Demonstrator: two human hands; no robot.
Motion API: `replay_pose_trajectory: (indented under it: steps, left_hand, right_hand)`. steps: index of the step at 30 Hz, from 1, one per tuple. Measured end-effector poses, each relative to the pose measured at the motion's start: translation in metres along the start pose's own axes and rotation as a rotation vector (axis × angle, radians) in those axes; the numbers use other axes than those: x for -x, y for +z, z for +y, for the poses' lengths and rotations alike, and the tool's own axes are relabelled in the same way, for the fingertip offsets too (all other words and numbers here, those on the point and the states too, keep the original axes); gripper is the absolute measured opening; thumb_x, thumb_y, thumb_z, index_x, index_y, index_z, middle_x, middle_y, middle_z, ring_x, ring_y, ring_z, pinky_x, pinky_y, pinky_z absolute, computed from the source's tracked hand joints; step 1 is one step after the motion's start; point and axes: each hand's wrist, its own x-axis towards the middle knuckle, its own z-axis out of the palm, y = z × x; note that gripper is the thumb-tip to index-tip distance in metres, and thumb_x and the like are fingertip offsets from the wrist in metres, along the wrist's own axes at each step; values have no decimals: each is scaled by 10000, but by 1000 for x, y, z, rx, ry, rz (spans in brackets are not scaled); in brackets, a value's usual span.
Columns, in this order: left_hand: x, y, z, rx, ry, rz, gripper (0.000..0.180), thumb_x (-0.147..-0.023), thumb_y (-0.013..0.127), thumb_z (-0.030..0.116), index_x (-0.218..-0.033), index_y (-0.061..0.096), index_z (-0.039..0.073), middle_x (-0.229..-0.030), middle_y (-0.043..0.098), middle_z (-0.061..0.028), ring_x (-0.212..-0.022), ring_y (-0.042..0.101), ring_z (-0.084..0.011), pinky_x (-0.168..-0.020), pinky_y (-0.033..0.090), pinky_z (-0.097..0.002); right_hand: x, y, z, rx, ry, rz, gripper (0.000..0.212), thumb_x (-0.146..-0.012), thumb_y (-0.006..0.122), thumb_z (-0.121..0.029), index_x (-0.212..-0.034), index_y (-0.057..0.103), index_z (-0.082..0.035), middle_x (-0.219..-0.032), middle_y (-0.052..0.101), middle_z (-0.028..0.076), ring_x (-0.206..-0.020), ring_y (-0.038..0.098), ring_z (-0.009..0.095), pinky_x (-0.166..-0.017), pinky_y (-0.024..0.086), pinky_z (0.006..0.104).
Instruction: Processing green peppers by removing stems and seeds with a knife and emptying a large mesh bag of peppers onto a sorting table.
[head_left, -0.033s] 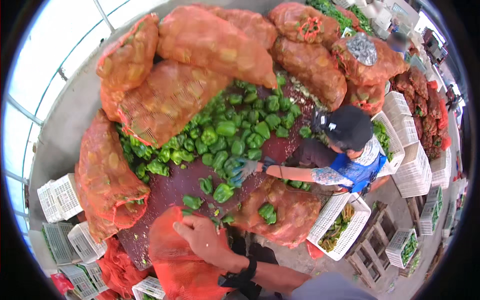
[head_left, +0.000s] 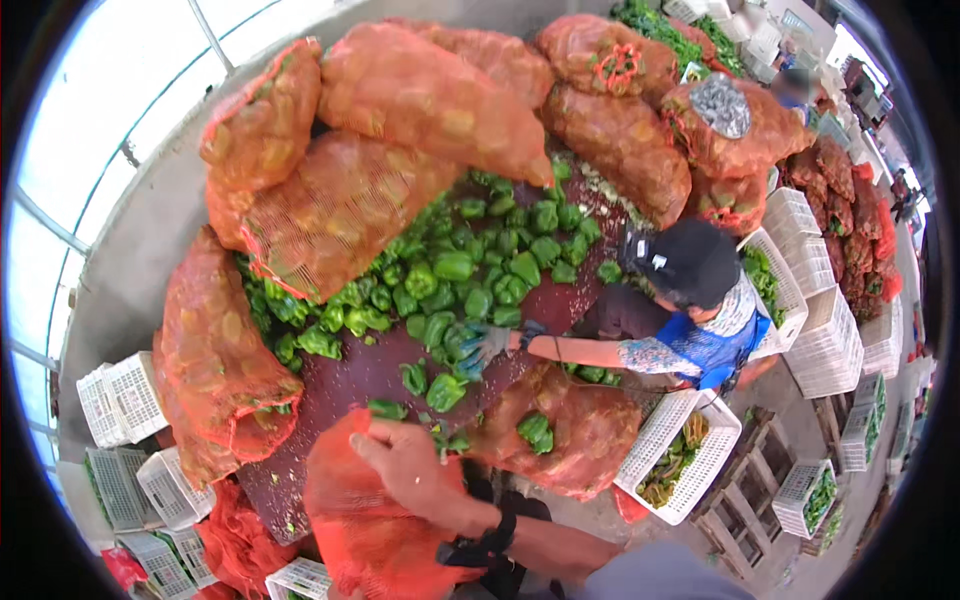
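My right hand (head_left: 415, 475), with a dark band at the wrist, is closed on the upper rim of an orange mesh sack (head_left: 350, 510) directly before me. Its thumb lies on top; the other fingers are mostly hidden. At the lower edge, under the sack, a small skin-coloured patch looks like part of my left hand (head_left: 343, 593), its fingers out of sight. Just beyond the sack, a few loose green bell peppers (head_left: 445, 393) lie on the dark red surface (head_left: 350, 385). Behind them spreads a large heap of bell peppers (head_left: 455, 265).
A co-worker (head_left: 705, 310) sits at the right, one gloved hand (head_left: 487, 347) on the heap's near peppers. Full mesh sacks (head_left: 430, 95) are piled behind and at the left (head_left: 215, 340). One sack (head_left: 565, 425) lies right of mine. White crates (head_left: 700, 455) and a wooden pallet (head_left: 745, 500) stand on the right.
The whole view has shifted slightly, with the far sacks sitting lower. My right hand and its sack moved a little to the right. The co-worker's gloved hand stays at the peppers.
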Motion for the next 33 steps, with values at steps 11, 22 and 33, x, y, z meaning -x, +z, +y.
replay_pose_trajectory:
  steps: [11,22,33]
  left_hand:
    - [-47,106,218,245,704,-201,410,-885,567,57,-1266,663,-59,-1114,722,-78,-894,679,-150,-790,553,-298]
    - [-65,142,145,360,222,-390,398,-922,534,5,-1292,616,-118,-1153,741,-143,-937,737,-197,-831,600,-315]
    - [-67,90,13,241,-155,-340,337,-927,589,21,-1239,683,-66,-1083,753,-101,-913,719,-164,-795,586,-304]
  right_hand:
    - [-85,-140,-188,1207,-1289,871,331,-955,731,-257,-1142,658,6,-1095,683,237,-1047,647,444,-903,513,520]
    - [12,-191,206,-681,502,472,910,-1002,594,-675,-1579,306,-31,-1441,548,185,-1160,639,373,-983,559,563]
    - [-17,-164,244,-1101,194,173,733,-1031,586,-613,-1503,537,-54,-1470,617,115,-1345,587,287,-1123,490,494]
